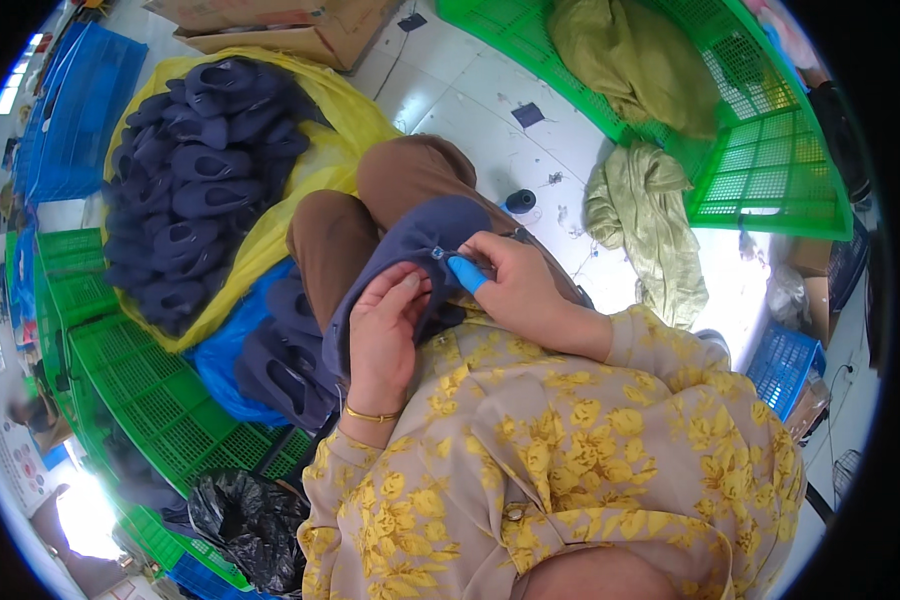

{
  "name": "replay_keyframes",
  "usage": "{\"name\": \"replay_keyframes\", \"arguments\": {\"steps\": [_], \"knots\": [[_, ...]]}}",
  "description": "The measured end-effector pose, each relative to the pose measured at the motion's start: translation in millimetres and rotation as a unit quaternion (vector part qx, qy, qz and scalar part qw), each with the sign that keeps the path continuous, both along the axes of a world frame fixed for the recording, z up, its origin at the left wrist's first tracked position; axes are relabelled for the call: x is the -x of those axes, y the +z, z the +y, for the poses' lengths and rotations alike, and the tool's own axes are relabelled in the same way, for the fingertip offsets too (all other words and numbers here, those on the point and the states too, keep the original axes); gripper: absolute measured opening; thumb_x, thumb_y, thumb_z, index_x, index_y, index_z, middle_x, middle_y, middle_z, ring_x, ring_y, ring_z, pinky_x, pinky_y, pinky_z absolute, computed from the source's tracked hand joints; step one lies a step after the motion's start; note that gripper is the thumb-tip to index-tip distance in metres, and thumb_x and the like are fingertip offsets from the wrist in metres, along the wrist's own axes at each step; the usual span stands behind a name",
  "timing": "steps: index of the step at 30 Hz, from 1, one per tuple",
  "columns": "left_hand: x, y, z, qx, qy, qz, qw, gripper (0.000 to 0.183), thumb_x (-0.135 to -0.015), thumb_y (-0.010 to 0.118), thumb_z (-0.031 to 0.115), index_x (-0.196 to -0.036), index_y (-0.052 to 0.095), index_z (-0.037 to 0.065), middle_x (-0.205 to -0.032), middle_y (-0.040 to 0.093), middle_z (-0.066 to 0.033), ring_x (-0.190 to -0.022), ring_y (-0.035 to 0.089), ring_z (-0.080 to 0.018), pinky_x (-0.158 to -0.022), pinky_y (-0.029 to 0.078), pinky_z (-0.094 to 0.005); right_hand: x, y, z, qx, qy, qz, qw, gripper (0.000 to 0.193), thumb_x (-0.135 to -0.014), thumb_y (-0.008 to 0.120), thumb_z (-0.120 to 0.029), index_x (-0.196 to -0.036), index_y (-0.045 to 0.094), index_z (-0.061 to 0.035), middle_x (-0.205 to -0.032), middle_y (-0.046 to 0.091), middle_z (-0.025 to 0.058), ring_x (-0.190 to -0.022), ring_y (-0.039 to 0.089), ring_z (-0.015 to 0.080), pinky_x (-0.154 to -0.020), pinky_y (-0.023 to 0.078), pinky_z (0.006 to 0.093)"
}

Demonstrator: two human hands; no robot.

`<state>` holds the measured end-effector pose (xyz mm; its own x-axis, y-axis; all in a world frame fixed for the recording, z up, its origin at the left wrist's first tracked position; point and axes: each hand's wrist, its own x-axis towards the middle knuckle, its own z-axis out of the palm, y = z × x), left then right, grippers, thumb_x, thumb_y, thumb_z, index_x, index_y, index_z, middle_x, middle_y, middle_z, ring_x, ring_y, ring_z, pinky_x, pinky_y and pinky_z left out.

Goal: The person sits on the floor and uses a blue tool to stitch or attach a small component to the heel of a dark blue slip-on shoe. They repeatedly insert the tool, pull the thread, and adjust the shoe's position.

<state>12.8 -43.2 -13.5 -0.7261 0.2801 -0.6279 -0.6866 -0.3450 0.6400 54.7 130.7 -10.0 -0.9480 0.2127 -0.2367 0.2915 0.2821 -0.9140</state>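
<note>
A dark navy slipper (pixel 392 258) with a soft, felt-like look lies across my lap, its rounded toe pointing away to the right. My left hand (pixel 385 325) grips it at the opening, with fingers curled against the inner edge. On the upper sits a small shiny ornament (pixel 438 253). Right beside the ornament, my right hand (pixel 518 285) is closed in a pinch, with a blue cover (pixel 467 273) on one finger. Whatever lies between those fingertips is too small or hidden to make out.
At left, a yellow sack (pixel 345 112) holds many similar navy slippers (pixel 212 165); more slippers (pixel 282 370) lie on blue plastic by my left leg. Green crates (pixel 160 385) stand left and upper right. A thread spool (pixel 520 202) and pale green sacking (pixel 638 195) are on the floor.
</note>
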Motion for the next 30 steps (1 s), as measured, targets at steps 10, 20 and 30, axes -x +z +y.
{"name": "replay_keyframes", "arguments": {"steps": [10,20,30], "knots": [[2.7,3.3,1.7,0.006,-0.025,-0.006,1.000,0.013,-0.093,0.061,0.006,-0.105,0.064,0.002,-0.098,0.067,-0.0050,-0.091,0.063,-0.0149,-0.085,0.051,-0.0275,0.0,-3.7,0.2,-0.060,0.018,0.055,0.997,0.017,-0.084,0.067,-0.018,-0.086,0.059,-0.0034,-0.076,0.063,0.0156,-0.069,0.061,0.0342,-0.061,0.046,0.0436],[5.9,2.4,4.2,0.008,-0.018,-0.014,1.000,0.013,-0.090,0.063,0.004,-0.103,0.065,0.001,-0.096,0.068,-0.0053,-0.088,0.064,-0.0142,-0.083,0.050,-0.0264,0.3,-6.6,3.3,-0.056,0.013,0.066,0.996,0.017,-0.084,0.068,-0.018,-0.087,0.059,-0.0032,-0.076,0.063,0.0152,-0.068,0.061,0.0341,-0.059,0.046,0.0427],[8.1,2.8,4.9,0.016,-0.028,-0.014,0.999,0.013,-0.090,0.063,0.004,-0.102,0.066,0.002,-0.095,0.068,-0.0046,-0.087,0.063,-0.0135,-0.082,0.050,-0.0260,3.3,-4.8,6.7,-0.052,0.037,0.064,0.996,0.020,-0.085,0.067,-0.020,-0.088,0.059,-0.0021,-0.076,0.063,0.0167,-0.067,0.061,0.0345,-0.059,0.045,0.0430]]}}
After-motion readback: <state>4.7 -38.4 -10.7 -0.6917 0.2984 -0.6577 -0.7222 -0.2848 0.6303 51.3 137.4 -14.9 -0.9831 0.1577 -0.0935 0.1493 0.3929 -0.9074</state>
